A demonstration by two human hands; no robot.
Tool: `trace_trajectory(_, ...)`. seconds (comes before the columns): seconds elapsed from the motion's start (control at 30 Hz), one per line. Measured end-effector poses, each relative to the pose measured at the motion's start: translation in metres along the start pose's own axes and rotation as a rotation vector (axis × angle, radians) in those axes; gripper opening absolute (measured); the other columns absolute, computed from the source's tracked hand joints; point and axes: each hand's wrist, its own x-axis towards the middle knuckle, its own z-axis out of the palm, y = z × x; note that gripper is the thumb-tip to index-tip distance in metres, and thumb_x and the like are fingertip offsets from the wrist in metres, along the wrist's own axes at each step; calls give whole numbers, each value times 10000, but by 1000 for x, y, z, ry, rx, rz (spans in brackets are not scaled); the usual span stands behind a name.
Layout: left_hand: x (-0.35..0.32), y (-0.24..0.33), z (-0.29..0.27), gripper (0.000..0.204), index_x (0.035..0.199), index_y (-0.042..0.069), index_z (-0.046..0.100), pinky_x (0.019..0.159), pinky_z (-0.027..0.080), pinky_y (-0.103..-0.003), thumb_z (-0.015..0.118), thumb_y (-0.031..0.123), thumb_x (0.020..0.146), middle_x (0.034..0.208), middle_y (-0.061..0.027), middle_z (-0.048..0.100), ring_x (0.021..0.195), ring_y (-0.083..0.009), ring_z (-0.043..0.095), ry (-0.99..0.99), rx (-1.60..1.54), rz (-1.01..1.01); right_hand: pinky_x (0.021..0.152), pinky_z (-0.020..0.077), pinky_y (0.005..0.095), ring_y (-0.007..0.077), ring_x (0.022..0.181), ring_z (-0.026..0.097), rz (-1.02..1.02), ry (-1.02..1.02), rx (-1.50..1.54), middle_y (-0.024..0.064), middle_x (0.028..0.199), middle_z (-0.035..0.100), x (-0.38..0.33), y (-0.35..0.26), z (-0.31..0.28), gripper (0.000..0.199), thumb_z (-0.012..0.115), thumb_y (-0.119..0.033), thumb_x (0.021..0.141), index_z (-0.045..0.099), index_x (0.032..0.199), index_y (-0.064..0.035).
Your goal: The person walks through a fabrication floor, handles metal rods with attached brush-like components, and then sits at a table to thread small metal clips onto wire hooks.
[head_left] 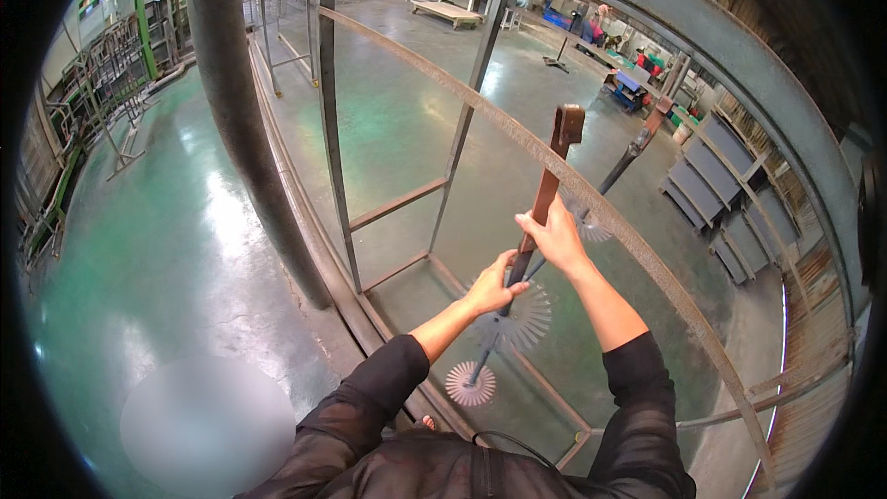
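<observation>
A long brown metal bar with a hooked top end (567, 126) stands tilted in front of me. My right hand (554, 236) is closed around its middle. Lower down, my left hand (494, 286) grips the darker part of the same bar. Below my hands, a large slotted metal disc (528, 319) with radial fins and a smaller pale finned disc (471, 383) show around a thin rod. The bar's upper end crosses the rusty rail (628, 231) of a metal frame; whether they touch I cannot tell.
Grey frame posts (330, 129) rise ahead, and a thick round pillar (236, 111) stands left. A second hooked bar (637, 140) and another finned disc (589, 218) are beyond the rail. Grey panels (707, 180) lean at the right. People (594, 32) are at far benches.
</observation>
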Motion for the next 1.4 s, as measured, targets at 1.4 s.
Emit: trace_trajectory(1.4, -237, -135, -209, 194, 719, 92, 697, 674, 486, -363, 540, 59, 610, 679, -218, 616, 698, -328, 626, 296, 691, -975, 727, 463, 373, 281, 828, 589, 529, 761, -190, 187, 933, 579, 144, 310, -73, 568, 672, -230, 730, 378, 1146, 21)
